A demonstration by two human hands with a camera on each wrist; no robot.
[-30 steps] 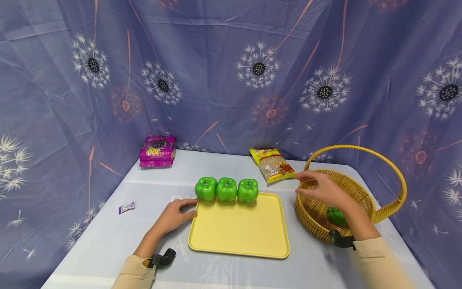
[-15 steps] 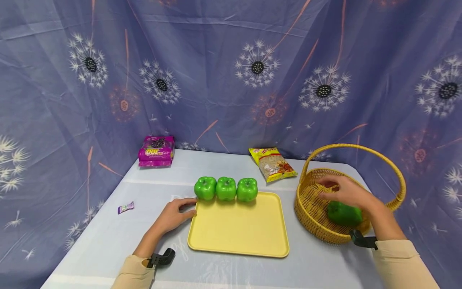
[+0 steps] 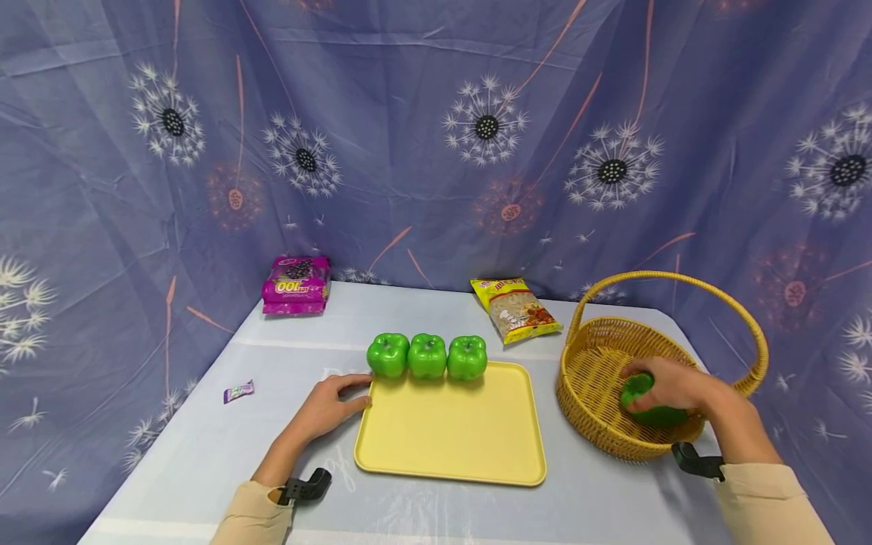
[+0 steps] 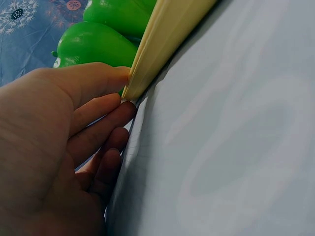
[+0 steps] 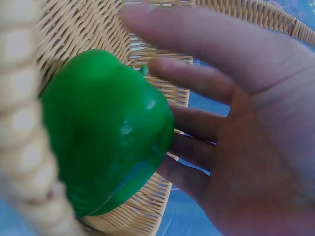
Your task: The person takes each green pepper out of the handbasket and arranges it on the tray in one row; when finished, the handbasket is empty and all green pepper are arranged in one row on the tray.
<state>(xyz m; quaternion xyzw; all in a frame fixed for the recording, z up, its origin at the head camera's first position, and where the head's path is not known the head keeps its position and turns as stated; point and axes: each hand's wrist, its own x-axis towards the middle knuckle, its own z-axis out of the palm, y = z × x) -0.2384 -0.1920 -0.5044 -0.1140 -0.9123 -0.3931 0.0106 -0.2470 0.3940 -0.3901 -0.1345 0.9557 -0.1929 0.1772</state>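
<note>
A green bell pepper (image 3: 664, 418) lies in the yellow wicker basket (image 3: 589, 428) on the right. My right hand (image 3: 671, 382) reaches down over it; in the right wrist view the fingers (image 5: 194, 123) extend along one side of the pepper (image 5: 108, 132), with the thumb apart from it. My left hand (image 3: 327, 406) touches the left rim of the yellow tray (image 3: 450, 443), its fingertips right at the corner with relaxed fingers. Three more green bell peppers (image 3: 428, 357) stand in a row along the tray's far edge, starting at its left corner.
Behind the tray lies a yellow snack bag (image 3: 518, 310). A purple package (image 3: 297, 286) sits at the far left, and a small purple wrapped candy (image 3: 238, 391) lies left of my hand. The basket's tall handle (image 3: 681, 278) arches over it.
My right hand has moved from the basket's left rim, over the basket, and down to the pepper inside. The left hand, the tray and its three peppers have stayed put.
</note>
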